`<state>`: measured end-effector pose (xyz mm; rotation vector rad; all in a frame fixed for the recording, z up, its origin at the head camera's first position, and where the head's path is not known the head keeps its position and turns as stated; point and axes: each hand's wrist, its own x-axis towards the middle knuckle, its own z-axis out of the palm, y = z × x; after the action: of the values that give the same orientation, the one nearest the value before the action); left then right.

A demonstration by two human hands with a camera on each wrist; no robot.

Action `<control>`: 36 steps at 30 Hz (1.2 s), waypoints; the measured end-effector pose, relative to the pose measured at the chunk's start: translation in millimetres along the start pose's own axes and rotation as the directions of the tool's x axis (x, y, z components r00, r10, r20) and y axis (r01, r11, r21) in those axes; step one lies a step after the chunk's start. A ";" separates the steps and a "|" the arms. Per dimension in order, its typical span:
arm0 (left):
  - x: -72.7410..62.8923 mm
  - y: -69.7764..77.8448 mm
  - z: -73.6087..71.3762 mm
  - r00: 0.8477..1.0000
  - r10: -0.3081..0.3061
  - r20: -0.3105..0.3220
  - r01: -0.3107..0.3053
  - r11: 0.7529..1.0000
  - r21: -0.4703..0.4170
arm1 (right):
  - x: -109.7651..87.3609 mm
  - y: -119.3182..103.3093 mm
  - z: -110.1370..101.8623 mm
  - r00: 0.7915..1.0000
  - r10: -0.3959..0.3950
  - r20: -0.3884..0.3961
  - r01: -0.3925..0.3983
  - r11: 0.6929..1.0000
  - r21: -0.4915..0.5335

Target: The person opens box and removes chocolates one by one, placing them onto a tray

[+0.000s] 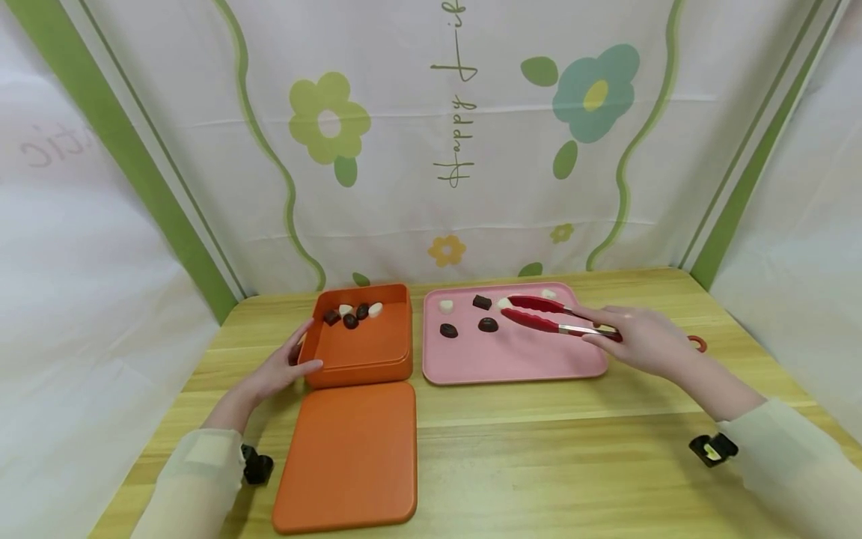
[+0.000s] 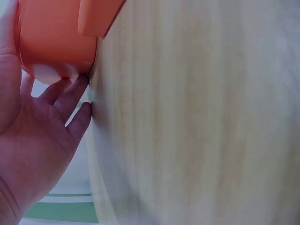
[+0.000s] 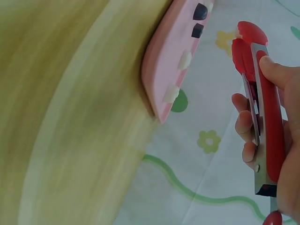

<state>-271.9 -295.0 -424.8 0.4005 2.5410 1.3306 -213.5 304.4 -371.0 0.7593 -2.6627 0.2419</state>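
My right hand (image 1: 636, 337) grips red-tipped metal tongs (image 1: 532, 320) over the pink tray (image 1: 518, 363). A white chocolate (image 1: 504, 303) shows at the tongs' tips; in the right wrist view the red tips (image 3: 246, 51) lie close together with a sliver of white between them. On the tray lie dark chocolates (image 1: 488, 324) and white ones (image 1: 447, 305). My left hand (image 1: 276, 370) holds the near-left corner of an orange box (image 1: 357, 348), thumb at the rim and fingers against the outer wall. Several dark and white chocolates (image 1: 350, 320) sit toward the back of the box.
The orange lid (image 1: 346, 457) lies flat on the wooden table (image 1: 539, 471), in front of the box. A flower-printed cloth (image 1: 404, 187) hangs behind the table, with white cloth at both sides. A black device (image 1: 714, 449) is at my right wrist, another (image 1: 257, 466) at my left.
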 end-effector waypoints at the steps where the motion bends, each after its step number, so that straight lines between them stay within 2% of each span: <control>1: -0.2 0.1 -0.1 1.000 0.000 0.001 0.000 1.000 -0.003 | -2.1 1.5 0.0 1.000 0.012 0.013 -0.012 1.000 -0.006; 10: 0.0 -0.5 -0.6 1.000 0.002 0.013 -0.001 1.000 -0.017 | -11.9 9.9 2.4 0.992 0.075 0.104 -0.069 0.996 -0.062; 15: 0.1 -1.2 -0.4 1.000 0.001 0.006 -0.001 1.000 -0.009 | -9.5 12.2 5.5 0.989 0.087 0.118 -0.079 0.994 -0.070; 22: -0.1 0.0 -0.4 1.000 0.002 0.006 -0.002 1.000 -0.001 | -4.3 19.3 10.2 0.976 0.145 0.165 -0.138 0.989 -0.055; 36: -0.9 1.4 -1.0 1.000 -0.001 0.019 0.001 1.000 -0.016 | -4.4 22.2 11.9 0.974 0.139 0.177 -0.133 0.990 -0.045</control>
<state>-271.2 -295.3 -423.0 0.4067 2.5133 1.3397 -225.4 322.0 -385.1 0.6158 -2.8862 0.1711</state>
